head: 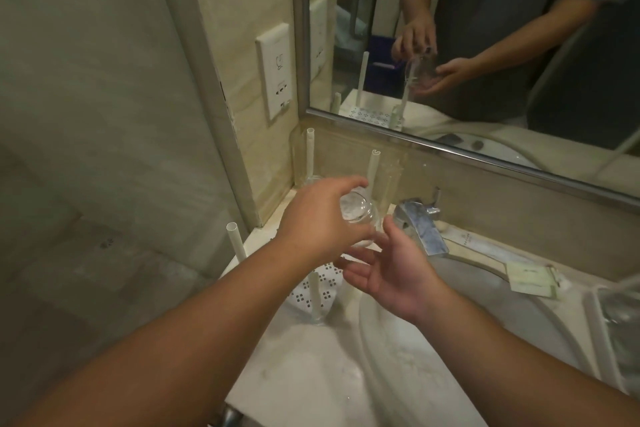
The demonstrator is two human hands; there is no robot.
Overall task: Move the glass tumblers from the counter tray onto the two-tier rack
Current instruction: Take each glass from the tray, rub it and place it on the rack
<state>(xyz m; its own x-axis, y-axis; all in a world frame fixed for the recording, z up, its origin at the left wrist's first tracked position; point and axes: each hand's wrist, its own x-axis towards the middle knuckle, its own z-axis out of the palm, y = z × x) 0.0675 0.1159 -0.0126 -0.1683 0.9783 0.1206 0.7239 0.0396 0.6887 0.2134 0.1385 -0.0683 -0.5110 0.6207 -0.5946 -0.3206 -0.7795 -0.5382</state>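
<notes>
The left hand point(322, 218), at the centre of the frame, is grasping a clear glass tumbler point(356, 215) from above, its fingers curling over the rim and side, so the grip is closing round the glass. The tumbler is hanging in the air, tilted, above the white perforated shelf of the two-tier rack point(313, 288), touching nothing but the hands. Just below and to the right, the right hand point(391, 274) is lying palm up with fingers straight and relaxed; its fingertips are reaching under the tumbler's base, cupping without clenching.

In my judgement, this is the placing step: one tumbler is being carried over the rack and is not yet set down. The next move calls for lowering it between the rack's white upright posts point(374, 180) onto the shelf, keeping it clear of the posts, then releasing it.

Both bare forearms are stretching forward from the bottom of the frame, converging over the rack at the left end of the pale marble counter point(311, 374).

Further out, a chrome tap point(420, 222) is standing right of the hands. A white tray point(594, 315) at the right edge is holding what looks like more glass. A framed wall mirror point(485, 45) in the upper right is reflecting the hands.
</notes>
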